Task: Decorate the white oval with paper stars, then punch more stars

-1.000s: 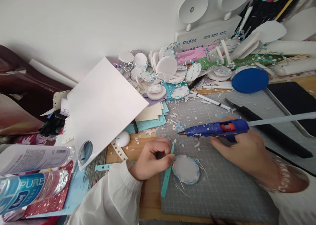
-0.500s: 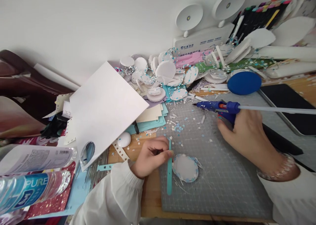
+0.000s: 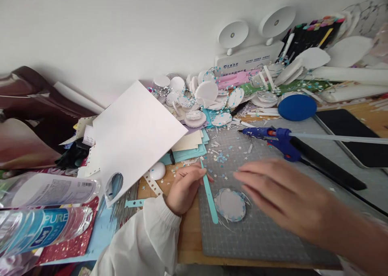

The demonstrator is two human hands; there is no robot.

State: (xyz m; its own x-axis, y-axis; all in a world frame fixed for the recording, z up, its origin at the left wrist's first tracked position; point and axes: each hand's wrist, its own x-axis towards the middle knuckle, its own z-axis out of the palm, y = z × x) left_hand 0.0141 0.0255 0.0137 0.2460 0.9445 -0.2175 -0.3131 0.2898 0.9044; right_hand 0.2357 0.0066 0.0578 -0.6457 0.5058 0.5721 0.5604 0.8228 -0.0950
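A plastic bottle (labelled PURE) [image 3: 50, 227] lies left, a phone [image 3: 353, 126] right.

Blurred right hand [image 3: 281, 201] at four o'clock, edge-cropped water bottle [image 3: 50, 227] at eight, cut-off glue stick [image 3: 339, 137] at three

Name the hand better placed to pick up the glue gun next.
The right hand, I'd judge: though blurred, it looks empty and is nearer the glue gun, whereas the left hand grips the turquoise strip.

Loose white sleeve [image 3: 141, 243], gathered cuff [image 3: 172, 212]
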